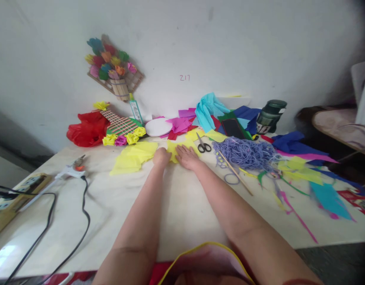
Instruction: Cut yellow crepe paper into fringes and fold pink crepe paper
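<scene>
A sheet of yellow crepe paper [135,156] lies across the middle of the table, with a smaller yellow piece [172,147] between my hands. My left hand [162,157] is closed at the edge of the yellow paper, its fingertips mostly hidden. Stretched out flat, the fingers of my right hand [186,156] rest on the yellow paper. Black-handled scissors [204,147] lie just right of that hand. Behind my hands are a white round disc [158,127] and a pink paper piece [180,126].
A glue gun [72,170] and power strip [20,194] with black cords occupy the left. To the right are tangled purple yarn [247,152], a wooden stick [235,173] and paper scraps. A green jar [270,116] stands behind; a paper-flower decoration [114,67] hangs on the wall.
</scene>
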`<state>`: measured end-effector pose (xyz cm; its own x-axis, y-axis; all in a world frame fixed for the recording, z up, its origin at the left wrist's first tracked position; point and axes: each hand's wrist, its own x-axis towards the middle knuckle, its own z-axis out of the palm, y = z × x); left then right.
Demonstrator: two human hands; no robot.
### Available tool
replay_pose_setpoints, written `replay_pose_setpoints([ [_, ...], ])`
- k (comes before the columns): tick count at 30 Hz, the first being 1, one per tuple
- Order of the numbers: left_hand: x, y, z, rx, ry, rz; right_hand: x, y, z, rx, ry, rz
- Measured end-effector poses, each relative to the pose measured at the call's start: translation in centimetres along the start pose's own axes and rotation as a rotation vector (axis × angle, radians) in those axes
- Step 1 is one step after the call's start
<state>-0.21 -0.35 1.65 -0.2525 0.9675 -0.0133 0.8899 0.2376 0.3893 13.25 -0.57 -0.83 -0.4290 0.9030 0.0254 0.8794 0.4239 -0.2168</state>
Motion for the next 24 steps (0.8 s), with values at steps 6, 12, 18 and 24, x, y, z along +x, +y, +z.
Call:
replay_pose_setpoints([
  [6,0.3,-1.1,-0.3,-0.035,0.026,-0.018,0.0,-0.9,0.0,0.008,-0.004,-0.021],
  [12,0.4,-1.4,-0.4,-0.059,0.022,-0.020,0.4,-0.5,0.2,0.014,-0.018,-0.031],
  [18,0.5,-1.5,-0.4,-0.061,0.030,-0.020,0.4,-0.2,0.2,-0.009,-0.019,-0.029],
  [24,0.3,-1.3,-0.6,-0.106,0.026,-0.040,0.4,-0.4,0.2,-0.006,-0.023,-0.030],
])
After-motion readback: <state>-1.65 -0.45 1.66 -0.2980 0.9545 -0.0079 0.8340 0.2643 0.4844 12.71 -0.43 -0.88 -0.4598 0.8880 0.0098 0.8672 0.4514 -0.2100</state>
